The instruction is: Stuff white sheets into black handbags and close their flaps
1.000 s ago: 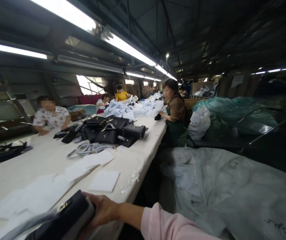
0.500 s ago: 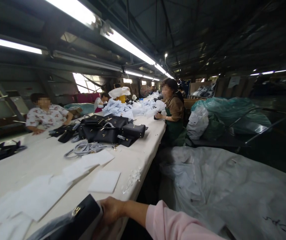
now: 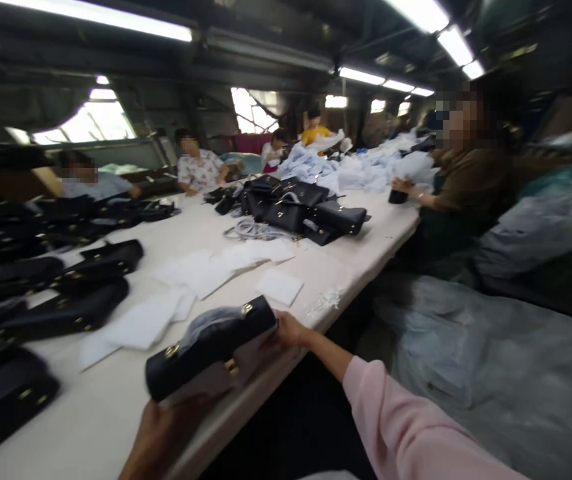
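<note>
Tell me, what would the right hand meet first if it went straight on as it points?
The bag: the right hand grips its end. Past it probably lie white sheets, though depth is unclear.

A black handbag [image 3: 211, 347] between left hand [image 3: 159, 433] and right hand [image 3: 286, 331], over white table [image 3: 91, 413].

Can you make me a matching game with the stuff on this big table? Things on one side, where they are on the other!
1 black handbag
2 white square sheet
3 grey straps
4 pale blue heap

a far end of the table
b held between left hand and right hand
c flat by the table's near edge
d coiled beside the pile of black bags

Pairs: 1-b, 2-c, 3-d, 4-a
</note>
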Available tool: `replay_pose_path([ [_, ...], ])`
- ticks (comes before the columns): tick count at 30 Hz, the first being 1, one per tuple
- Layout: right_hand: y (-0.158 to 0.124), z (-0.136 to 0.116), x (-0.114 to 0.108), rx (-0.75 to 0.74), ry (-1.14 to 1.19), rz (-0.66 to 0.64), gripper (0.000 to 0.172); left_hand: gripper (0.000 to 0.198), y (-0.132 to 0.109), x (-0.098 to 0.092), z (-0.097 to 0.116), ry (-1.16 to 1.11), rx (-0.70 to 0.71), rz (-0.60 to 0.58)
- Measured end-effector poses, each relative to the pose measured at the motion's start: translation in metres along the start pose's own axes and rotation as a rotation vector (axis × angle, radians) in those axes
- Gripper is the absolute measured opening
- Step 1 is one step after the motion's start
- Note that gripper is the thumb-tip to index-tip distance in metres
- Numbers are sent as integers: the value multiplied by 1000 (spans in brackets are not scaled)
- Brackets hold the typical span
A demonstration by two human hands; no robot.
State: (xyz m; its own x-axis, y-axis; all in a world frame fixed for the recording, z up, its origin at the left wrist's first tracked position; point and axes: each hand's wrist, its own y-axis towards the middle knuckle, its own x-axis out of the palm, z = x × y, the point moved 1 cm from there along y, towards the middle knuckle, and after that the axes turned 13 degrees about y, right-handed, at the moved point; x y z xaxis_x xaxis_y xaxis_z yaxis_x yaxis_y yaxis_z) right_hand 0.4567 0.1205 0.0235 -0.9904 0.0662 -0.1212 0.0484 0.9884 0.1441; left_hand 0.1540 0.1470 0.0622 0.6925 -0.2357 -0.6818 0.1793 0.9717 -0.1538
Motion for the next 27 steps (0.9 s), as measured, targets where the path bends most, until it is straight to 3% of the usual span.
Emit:
replay_pose_path([
  [4, 3, 3, -3, 16, 102, -82, 83, 33, 4, -3, -17, -138, 80, -81],
  [7, 7, 4, -6, 66, 126, -159, 79, 46, 5, -3, -17, -186, 72, -30],
  [12, 7, 13, -6, 39, 37, -106, 69, 56, 5, -1, -19, -249, 87, -52],
  [16, 0, 19, -4, 24, 38, -95, 90, 67, -1, -5, -25, -291, 109, -67],
  [20, -2, 6, 0, -83, 59, -25, 113, 82, -13, -15, -18, -419, 217, -51],
  [23, 0, -10, 8, -93, 124, 12, 120, 88, -13, -20, -7, -413, 281, -16],
  [27, -1, -21, 13, -74, 268, -31, 124, 86, -4, -10, -5, -288, 233, 66],
])
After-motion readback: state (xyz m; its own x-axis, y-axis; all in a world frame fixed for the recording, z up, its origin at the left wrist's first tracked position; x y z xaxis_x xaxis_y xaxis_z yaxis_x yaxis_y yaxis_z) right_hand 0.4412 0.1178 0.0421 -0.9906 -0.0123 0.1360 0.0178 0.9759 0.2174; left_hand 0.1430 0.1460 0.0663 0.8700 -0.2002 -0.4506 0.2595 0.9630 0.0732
